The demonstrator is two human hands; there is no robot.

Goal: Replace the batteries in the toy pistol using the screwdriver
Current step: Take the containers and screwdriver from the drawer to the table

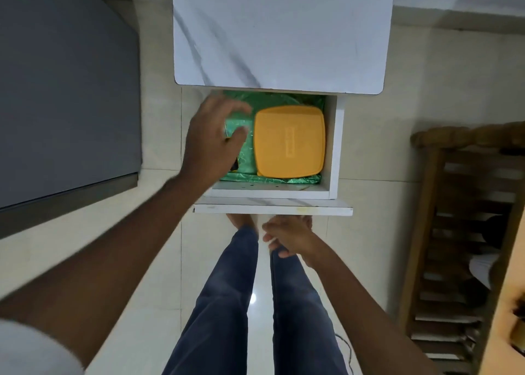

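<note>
Toy pistol, batteries and screwdriver cannot be made out with any certainty in the head view; a small dark and yellow object peeks out beneath the left wrist at the drawer's left side, but too little of it shows to tell what it is.

A white drawer stands pulled out from under a white marble-patterned tabletop. Green plastic sheeting lines the drawer. On that lining sits 1 square yellow container with its lid on, filling the right part of the drawer and lying close to the right wall.

The left hand reaches over the drawer's left part, just beside the yellow container. Its fingers are spread and loosely bent, and the thumb points toward the container. Motion blur softens the fingertips, so whether they touch the green sheeting cannot be told; nothing is seen gripped in the hand.

The right hand hangs below the drawer front, above the person's legs in dark blue jeans. Its fingers are loosely curled and hold nothing.

Bare feet stand on a pale tiled floor just under the drawer front. A dark grey surface fills the left side, and a wooden slatted frame stands at the right.
</note>
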